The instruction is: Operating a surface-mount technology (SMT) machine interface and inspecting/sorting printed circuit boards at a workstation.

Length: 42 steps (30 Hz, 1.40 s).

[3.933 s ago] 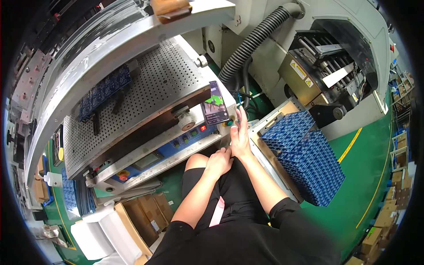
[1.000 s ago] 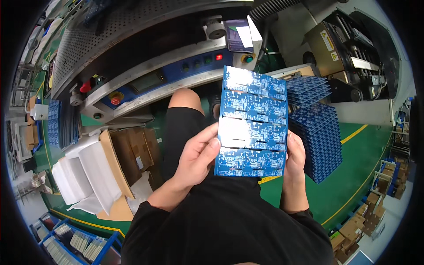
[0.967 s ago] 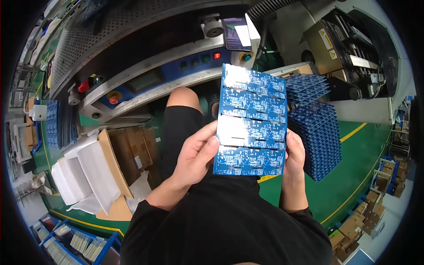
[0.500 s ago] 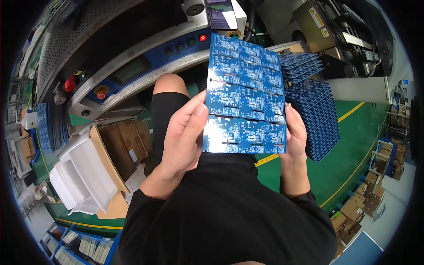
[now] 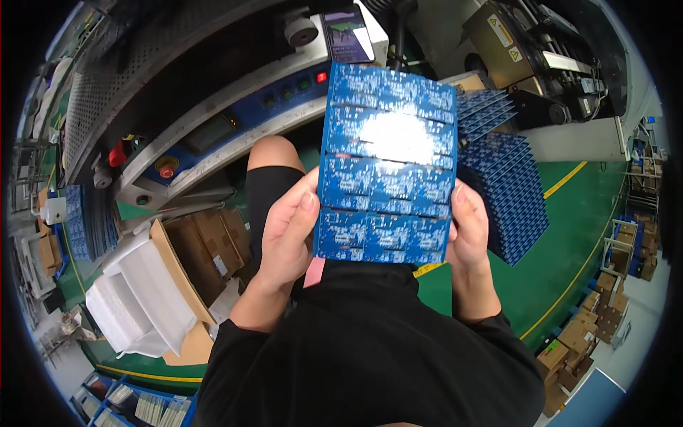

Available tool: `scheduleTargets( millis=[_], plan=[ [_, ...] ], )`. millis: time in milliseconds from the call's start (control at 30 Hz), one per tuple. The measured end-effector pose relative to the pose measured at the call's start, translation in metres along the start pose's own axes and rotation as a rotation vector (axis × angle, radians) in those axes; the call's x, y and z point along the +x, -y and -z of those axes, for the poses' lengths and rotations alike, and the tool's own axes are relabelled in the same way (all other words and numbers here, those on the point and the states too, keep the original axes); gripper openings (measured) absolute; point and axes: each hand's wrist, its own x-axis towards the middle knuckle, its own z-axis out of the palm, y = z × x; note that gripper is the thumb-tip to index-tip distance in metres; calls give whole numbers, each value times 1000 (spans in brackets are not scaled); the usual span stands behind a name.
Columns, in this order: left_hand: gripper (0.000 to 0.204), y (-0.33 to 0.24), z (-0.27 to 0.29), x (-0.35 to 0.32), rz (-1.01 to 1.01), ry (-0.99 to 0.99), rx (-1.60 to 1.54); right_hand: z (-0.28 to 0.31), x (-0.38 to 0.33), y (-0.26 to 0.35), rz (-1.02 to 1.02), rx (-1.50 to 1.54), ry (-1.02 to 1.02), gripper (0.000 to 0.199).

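Observation:
I hold a blue circuit board panel (image 5: 384, 167) upright in front of my chest with both hands. My left hand (image 5: 288, 231) grips its left edge, thumb on the front face. My right hand (image 5: 466, 231) grips its right edge low down. Light glares off the panel's upper middle. A pink slip (image 5: 314, 272) sticks out below my left hand. Behind the panel, to the right, stands a fanned stack of blue boards (image 5: 509, 188).
A machine with a blue control strip, a red button (image 5: 167, 169) and a small screen (image 5: 347, 33) runs across the top. An open cardboard box with white foam (image 5: 146, 295) sits at left. Green floor with yellow lines lies right; cardboard boxes (image 5: 590, 331) stand far right.
The panel has come closer to my face and tilted up, now covering more of the view with a bright glare. Both hands keep the same grip on its edges.

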Motion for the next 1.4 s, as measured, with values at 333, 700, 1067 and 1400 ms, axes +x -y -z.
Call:
scheduleTargets(
  millis=[333, 700, 1067, 1400],
  plan=[
    [48, 57, 31, 16, 86, -10, 3, 7, -22, -15, -161, -58, -61, 52],
    [45, 133, 110, 58, 150, -93, 460, 69, 6, 101, 403, -259, -485, 41],
    [41, 152, 117, 56, 185, -98, 497, 118, 126, 148, 621, -4, -670, 35],
    [42, 157, 118, 59, 376, -104, 435, 138, 153, 157, 617, 148, -645, 36]
  ],
)
